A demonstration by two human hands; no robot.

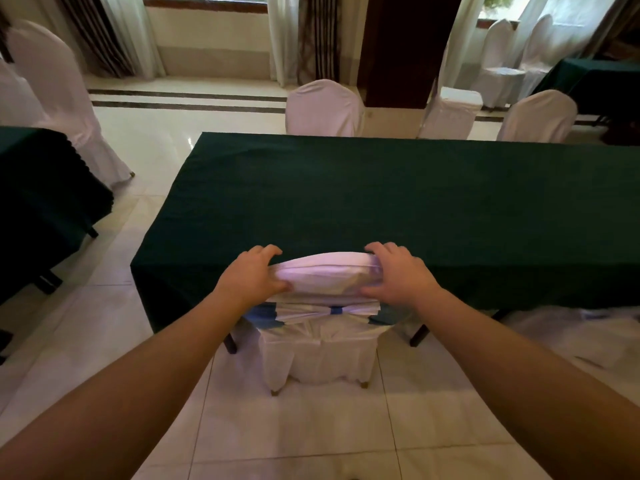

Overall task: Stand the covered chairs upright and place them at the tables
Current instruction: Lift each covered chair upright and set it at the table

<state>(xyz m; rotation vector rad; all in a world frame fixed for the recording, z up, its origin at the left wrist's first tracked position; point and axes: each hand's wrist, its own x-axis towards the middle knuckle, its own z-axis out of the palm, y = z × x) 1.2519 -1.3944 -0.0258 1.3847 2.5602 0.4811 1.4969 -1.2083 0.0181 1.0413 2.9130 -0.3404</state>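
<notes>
A: Where's the covered chair?
B: Upright, pushed against the near edge of the green table. My left hand and right hand both grip its top, fingers curled over.

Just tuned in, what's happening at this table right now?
A person is setting a covered chair at the near side of the green table. The left hand and right hand each grip a top corner of the chair back. The chair stands upright, its back at the table edge. Three more covered chairs show beyond the far side.
</notes>
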